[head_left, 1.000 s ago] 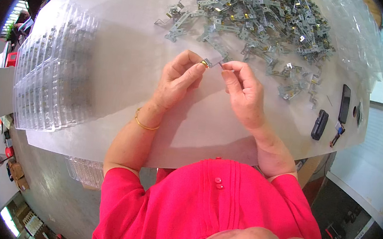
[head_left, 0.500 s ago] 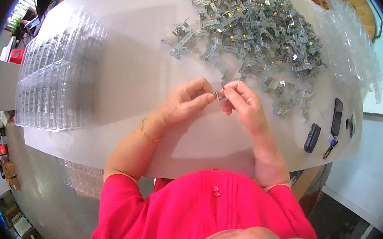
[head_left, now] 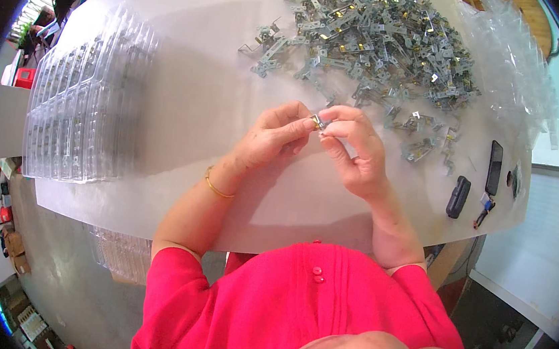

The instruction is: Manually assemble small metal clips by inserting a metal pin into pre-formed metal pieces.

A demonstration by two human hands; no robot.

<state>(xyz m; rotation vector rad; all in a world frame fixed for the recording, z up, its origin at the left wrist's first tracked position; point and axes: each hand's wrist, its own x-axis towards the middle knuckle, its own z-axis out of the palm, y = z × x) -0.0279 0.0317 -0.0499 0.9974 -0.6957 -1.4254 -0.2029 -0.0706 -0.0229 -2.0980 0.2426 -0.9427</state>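
Between my two hands, above the near middle of the table, is a small metal bracket (head_left: 318, 122) with a brassy bit on it. My left hand (head_left: 271, 135) pinches its left end between thumb and fingers. My right hand (head_left: 361, 154) has its index finger and thumb on the other end, its remaining fingers bent. The fingers cover most of the bracket, so its full shape is hidden. Just beyond my hands spreads a large heap of grey metal brackets (head_left: 379, 46), some with brass-coloured pieces.
Stacked clear plastic trays (head_left: 88, 99) holding rows of parts stand at the table's left. More clear plastic trays (head_left: 514, 76) lie at the far right. A black phone (head_left: 494, 167), a dark case (head_left: 457, 197) and keys (head_left: 484, 213) lie on the right of the white table (head_left: 192, 99).
Both hands have shifted slightly away from my body with the bracket. My right fingers have changed their grip, with the index finger now across the top and the thumb lower.
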